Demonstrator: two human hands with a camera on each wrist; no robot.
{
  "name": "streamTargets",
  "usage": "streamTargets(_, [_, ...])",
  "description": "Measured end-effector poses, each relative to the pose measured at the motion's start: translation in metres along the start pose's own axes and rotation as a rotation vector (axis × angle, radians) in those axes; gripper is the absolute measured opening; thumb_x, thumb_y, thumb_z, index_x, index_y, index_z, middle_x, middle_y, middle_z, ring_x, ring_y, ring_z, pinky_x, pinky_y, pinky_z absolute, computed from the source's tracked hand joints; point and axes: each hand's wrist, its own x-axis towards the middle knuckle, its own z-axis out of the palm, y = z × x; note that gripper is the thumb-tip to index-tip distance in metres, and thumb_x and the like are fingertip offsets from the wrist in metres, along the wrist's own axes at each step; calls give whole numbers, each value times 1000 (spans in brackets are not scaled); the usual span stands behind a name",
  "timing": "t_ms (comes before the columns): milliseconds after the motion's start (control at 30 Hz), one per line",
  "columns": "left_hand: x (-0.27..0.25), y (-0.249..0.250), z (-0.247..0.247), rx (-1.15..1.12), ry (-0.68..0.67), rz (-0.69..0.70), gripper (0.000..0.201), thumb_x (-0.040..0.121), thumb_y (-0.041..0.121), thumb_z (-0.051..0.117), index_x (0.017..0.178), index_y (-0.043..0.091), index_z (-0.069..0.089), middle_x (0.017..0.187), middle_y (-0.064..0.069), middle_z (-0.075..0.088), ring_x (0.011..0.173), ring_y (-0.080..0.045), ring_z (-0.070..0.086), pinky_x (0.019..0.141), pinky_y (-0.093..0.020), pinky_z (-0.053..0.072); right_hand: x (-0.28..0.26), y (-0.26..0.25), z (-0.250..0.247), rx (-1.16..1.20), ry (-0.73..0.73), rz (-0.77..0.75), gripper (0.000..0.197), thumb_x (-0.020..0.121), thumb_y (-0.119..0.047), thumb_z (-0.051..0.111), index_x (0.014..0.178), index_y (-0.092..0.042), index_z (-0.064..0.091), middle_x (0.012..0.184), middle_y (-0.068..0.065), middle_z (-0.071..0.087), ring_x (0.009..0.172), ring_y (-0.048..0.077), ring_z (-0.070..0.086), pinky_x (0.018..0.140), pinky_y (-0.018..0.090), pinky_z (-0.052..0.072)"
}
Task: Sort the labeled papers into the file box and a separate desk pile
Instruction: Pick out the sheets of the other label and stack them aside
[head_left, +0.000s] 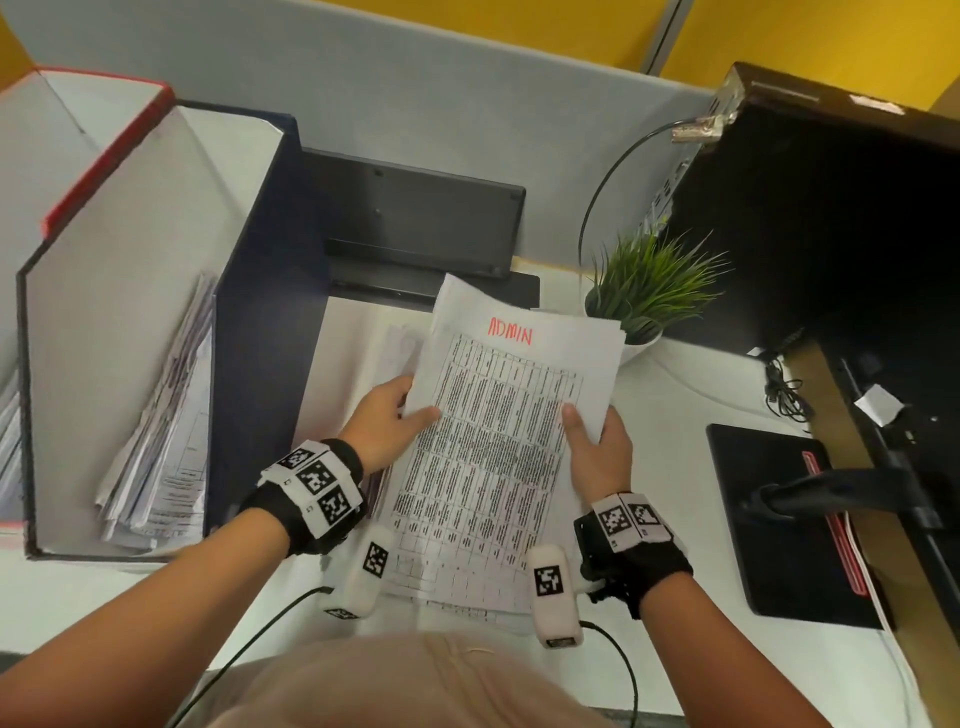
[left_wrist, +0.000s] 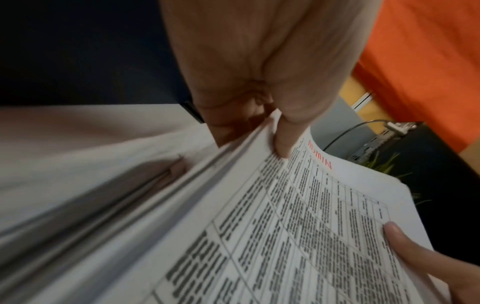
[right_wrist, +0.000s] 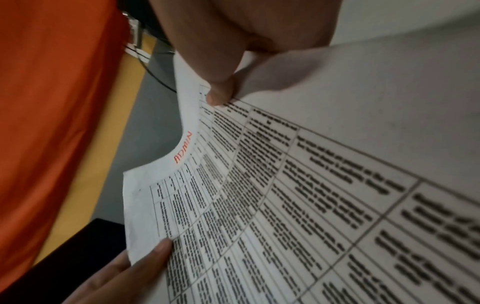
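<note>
The left hand (head_left: 387, 423) pinches the left edge of the ADMIN sheet (head_left: 498, 441), thumb on top; the right hand (head_left: 597, 447) pinches its right edge. The sheet is raised over the paper stack (head_left: 384, 353) at the counter (head_left: 675, 395) middle. Read the label, keep both edges taut, separate one sheet only. The file box (head_left: 254, 291), at the left edge, holds leaning papers (head_left: 161, 431).

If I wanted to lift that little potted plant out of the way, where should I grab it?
Probably around the white pot, not the thin grass blades, which would bend. Come from the near right side: the ADMIN papers overlap its left edge, and the black computer case stands close behind.
</note>
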Motion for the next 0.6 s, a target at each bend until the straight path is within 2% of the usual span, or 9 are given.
streamTargets(67, [-3, 12, -5, 3, 75, 91, 36, 90, 15, 58, 125, 13, 52, 117, 4, 62, 100, -4, 60, 80, -13, 48, -2, -21, 0, 72, 11, -68, 27, 91, -17, 58, 117, -11, 56, 110, 2, 62, 107, 18, 60, 86, 26, 48])
streamTargets(133, [-7, 30, -11, -55, 151, 196, 36, 89, 15, 58, 124, 15, 52, 110, 12, 62, 95, 7, 59, 74, -6, 48, -5, -45, -2, 157, 18, -157, 27, 90, -17, 58, 117, -14, 55, 109, -4, 64, 105, 11, 62, 86, 22, 53])
streamTargets(200, [-13, 47, -16, -152, 208, 305, 31, 88, 14, 59, 119, 21, 54, 106, 20, 60, 95, 10, 60, 76, -5, 47, -9, -66, -4, 246, -1, -257, 26, 89, -17, 59, 115, -18, 55, 108, -11, 64, 104, 3, 63, 81, 15, 53])
streamTargets(267, [-19, 55, -18, -244, 237, 376, 34, 86, 11, 62, 113, 29, 52, 108, 20, 60, 100, 8, 60, 78, -7, 48, -11, -75, -5, 299, -32, -310, 28, 87, -14, 63, 113, -21, 55, 108, -11, 65, 101, 0, 63, 80, 13, 52])
streamTargets(367, [-21, 47, -10, -243, 244, 317, 35, 85, 8, 63, 118, 16, 53, 111, 9, 62, 92, 12, 61, 74, -4, 47, -17, -68, 2, 288, -72, -248, 33, 82, -6, 67, 113, -8, 57, 102, -4, 67, 91, -1, 66, 83, 20, 54])
streamTargets(433, [-21, 38, -2, -193, 241, 239, 34, 87, 10, 60, 121, 7, 56, 113, 0, 63, 88, 12, 59, 72, -2, 46, -22, -58, 7, 255, -76, -186, 31, 81, -8, 68, 112, -6, 60, 97, -4, 67, 84, -5, 65, 85, 22, 55])
streamTargets(500, [-21, 37, 2, -198, 279, 211, 31, 89, 12, 59, 119, 8, 58, 108, 4, 64, 87, 11, 58, 72, -3, 47, -22, -53, 9, 275, -67, -173, 27, 81, -8, 69, 107, -10, 61, 92, -10, 67, 78, -10, 65, 76, 14, 55])
streamTargets(533, [-22, 39, 1, -226, 305, 221, 28, 89, 13, 59, 116, 11, 60, 104, 10, 65, 85, 12, 60, 71, -3, 47, -20, -53, 8, 293, -60, -184, 25, 80, -8, 69, 104, -13, 62, 90, -14, 68, 80, -10, 65, 71, 11, 54])
streamTargets(600, [-23, 45, -2, -271, 349, 273, 23, 88, 11, 60, 107, 23, 62, 94, 22, 64, 84, 15, 61, 69, -3, 47, -17, -53, 6, 331, -49, -200, 24, 79, -8, 72, 100, -18, 64, 85, -19, 71, 85, -6, 67, 69, 9, 52])
